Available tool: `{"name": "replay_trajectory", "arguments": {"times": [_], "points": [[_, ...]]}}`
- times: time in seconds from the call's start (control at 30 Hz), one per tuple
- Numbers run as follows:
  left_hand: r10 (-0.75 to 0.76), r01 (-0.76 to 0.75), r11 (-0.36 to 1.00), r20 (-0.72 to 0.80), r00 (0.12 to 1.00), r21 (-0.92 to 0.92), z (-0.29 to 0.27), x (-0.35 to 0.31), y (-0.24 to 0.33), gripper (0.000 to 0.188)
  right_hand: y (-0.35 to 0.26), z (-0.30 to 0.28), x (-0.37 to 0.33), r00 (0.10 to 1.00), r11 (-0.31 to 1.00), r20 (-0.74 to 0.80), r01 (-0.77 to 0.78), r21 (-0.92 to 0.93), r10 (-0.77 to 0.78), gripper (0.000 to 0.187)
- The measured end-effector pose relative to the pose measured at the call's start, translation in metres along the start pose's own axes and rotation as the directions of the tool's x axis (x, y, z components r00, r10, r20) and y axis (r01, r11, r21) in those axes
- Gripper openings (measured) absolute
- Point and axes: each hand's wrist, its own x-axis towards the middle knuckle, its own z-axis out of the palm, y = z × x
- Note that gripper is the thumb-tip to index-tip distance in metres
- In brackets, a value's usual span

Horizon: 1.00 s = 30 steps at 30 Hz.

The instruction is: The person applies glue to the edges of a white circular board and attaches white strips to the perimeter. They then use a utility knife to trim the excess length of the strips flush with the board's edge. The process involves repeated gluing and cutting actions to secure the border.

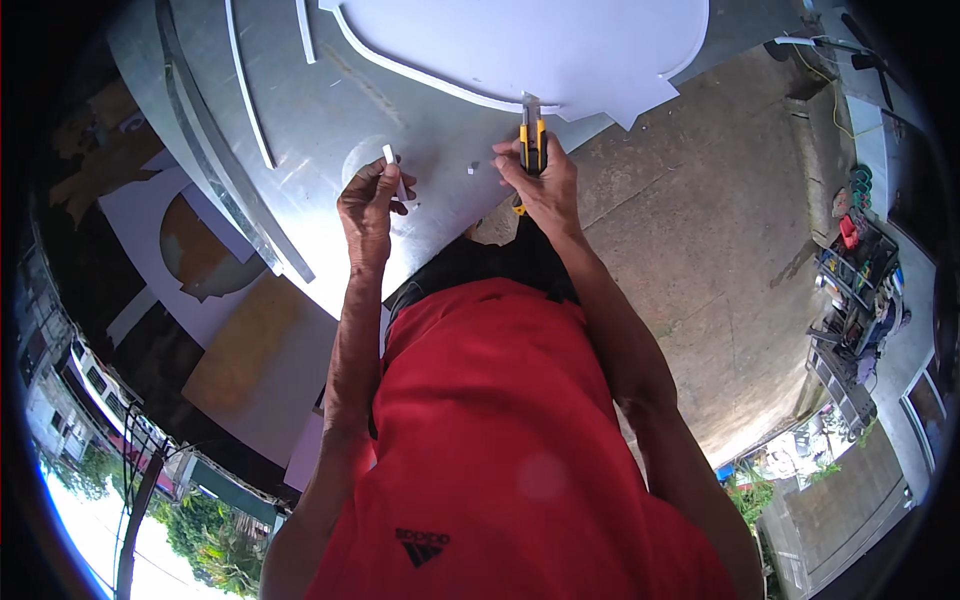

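My right hand (546, 188) is closed round a yellow and black utility knife (534, 150). The knife's blade points away from me and reaches the near edge of a large white sheet (530, 50), cut with a curved outline. A raised white strip (420, 78) runs along that curve. Between the thumb and fingers of my left hand (372, 205) is a short white strip (390, 155), pinched above the grey metal table (300, 110). A tiny white offcut (471, 170) lies on the table between my hands.
Two thin white strips (248, 85) and a long metal bar (215, 150) lie on the table's left. Below left are white sheets, one with a round cutout (205, 245). Concrete floor (700, 250) spreads to the right, with a cluttered rack (860, 270) along the far right wall.
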Motion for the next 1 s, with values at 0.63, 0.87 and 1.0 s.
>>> {"name": "replay_trajectory", "arguments": {"times": [0.63, 0.87, 1.0], "points": [[0.135, -0.119, 0.988, -0.189, 0.973, 0.094, 0.139, -0.034, -0.008, 0.021, -0.09, -0.133, 0.122, 0.883, 0.973, 0.411, -0.186, -0.14, 0.228, 0.03], [-0.182, 0.118, 0.976, -0.396, 0.9, -0.182, 0.236, -0.055, -0.016, 0.025, -0.084, -0.177, 0.176, 0.82, 0.859, 0.503, 0.026, -0.511, 0.274, 0.034], [-0.196, 0.076, 0.964, -0.485, 0.852, -0.257, 0.276, -0.042, -0.031, 0.026, -0.083, -0.176, 0.197, 0.745, 0.804, 0.609, 0.17, -0.57, 0.274, 0.034]]}}
